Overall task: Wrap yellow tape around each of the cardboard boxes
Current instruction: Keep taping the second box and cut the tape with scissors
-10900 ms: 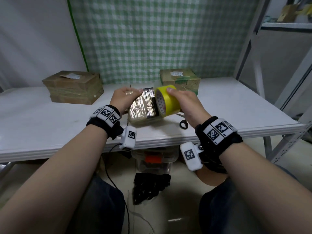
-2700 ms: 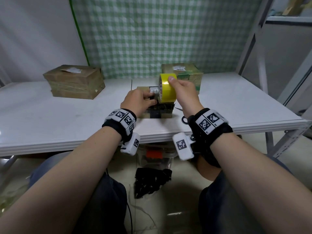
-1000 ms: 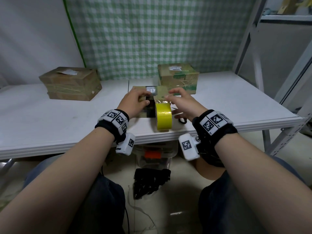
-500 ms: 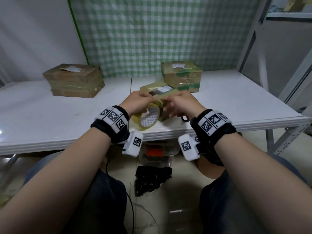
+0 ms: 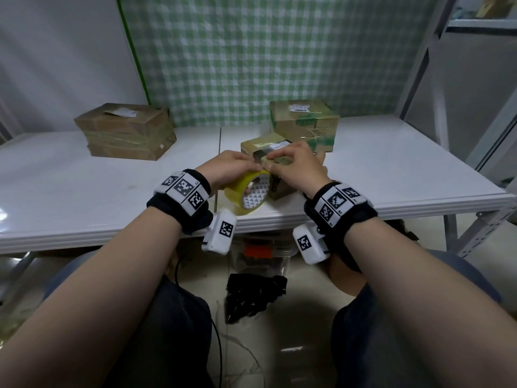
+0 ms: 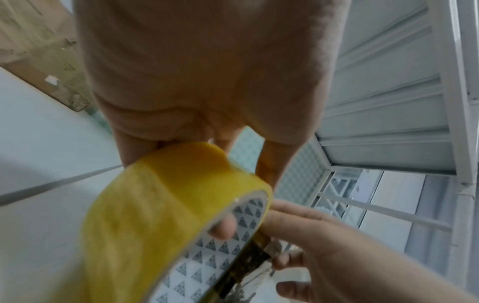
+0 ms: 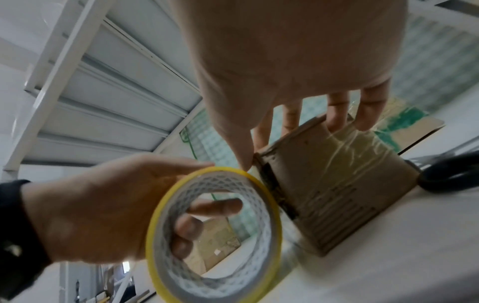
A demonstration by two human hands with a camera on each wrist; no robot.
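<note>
A small cardboard box with clear tape and a silver label stands tilted near the table's front edge. My right hand grips it, fingers over its top and thumb at its near corner. Just left of the box, my left hand holds the yellow tape roll. The fingers reach into the roll's patterned core, and the roll touches the box's near edge. Two more cardboard boxes rest on the table: a flat one at back left and a green-printed one behind the small box.
Black scissors lie on the white table right of the small box. A metal shelf frame stands at the right. Under the table are a plastic bin and a black bag.
A second ago the roll stood on the table edge in front of the box. My left hand has picked it up and brought it to the box's near edge; the right hand now grips the box.
</note>
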